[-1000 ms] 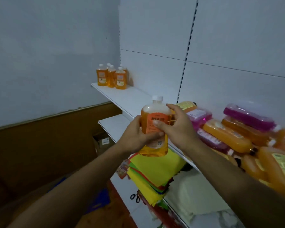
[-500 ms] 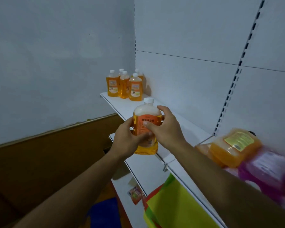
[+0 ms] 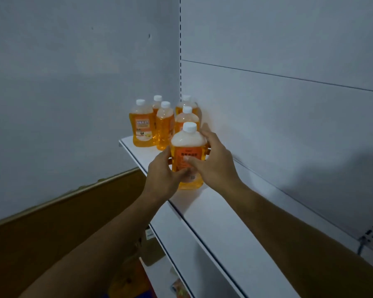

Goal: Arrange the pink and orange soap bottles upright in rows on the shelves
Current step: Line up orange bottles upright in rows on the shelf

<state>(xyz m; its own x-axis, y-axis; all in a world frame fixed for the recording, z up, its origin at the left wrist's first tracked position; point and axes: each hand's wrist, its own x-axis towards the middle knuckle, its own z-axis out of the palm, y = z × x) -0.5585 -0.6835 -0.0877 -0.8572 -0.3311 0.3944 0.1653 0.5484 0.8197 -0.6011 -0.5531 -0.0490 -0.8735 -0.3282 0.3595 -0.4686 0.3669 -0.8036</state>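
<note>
Above the white shelf (image 3: 228,214), I hold an upright orange soap bottle (image 3: 187,157) with a white cap, my left hand (image 3: 163,175) and right hand (image 3: 215,162) both curled around its sides. Just behind it, five more orange bottles (image 3: 157,125) stand grouped in the corner.

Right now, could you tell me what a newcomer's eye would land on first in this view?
First, the held bottle of orange soap at centre, upright, white-capped, gripped from both sides by the left hand and right hand over the white shelf. Next, the cluster of five matching orange bottles standing upright behind it, in the shelf's far corner where the walls meet.
</note>
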